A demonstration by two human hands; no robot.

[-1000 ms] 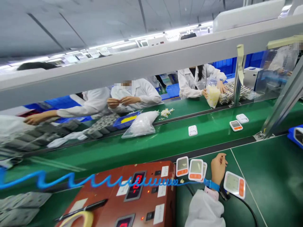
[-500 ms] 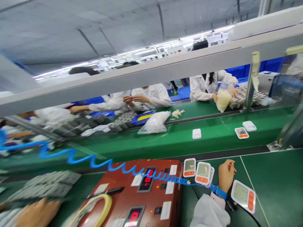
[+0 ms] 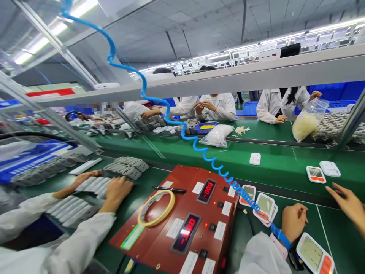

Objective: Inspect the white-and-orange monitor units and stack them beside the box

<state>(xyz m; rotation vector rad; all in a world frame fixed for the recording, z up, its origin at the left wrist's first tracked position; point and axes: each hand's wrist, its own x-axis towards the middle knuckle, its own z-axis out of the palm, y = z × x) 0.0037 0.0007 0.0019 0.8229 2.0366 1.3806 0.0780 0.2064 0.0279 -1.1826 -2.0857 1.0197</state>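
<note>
My left hand (image 3: 294, 222) rests curled in a loose fist on the counter (image 3: 336, 228), holding nothing I can see, its wrist strap (image 3: 281, 236) tied to a blue coil cord (image 3: 199, 148). It lies between two monitors (image 3: 264, 205) just left and another monitor (image 3: 313, 254) at the near edge. My right hand (image 3: 348, 201) hovers open and empty, fingers spread, by the counter's far edge, with the red tester (image 3: 185, 224) well left.

White orange-banded monitors (image 3: 265, 205) overlapping on green mat
</note>
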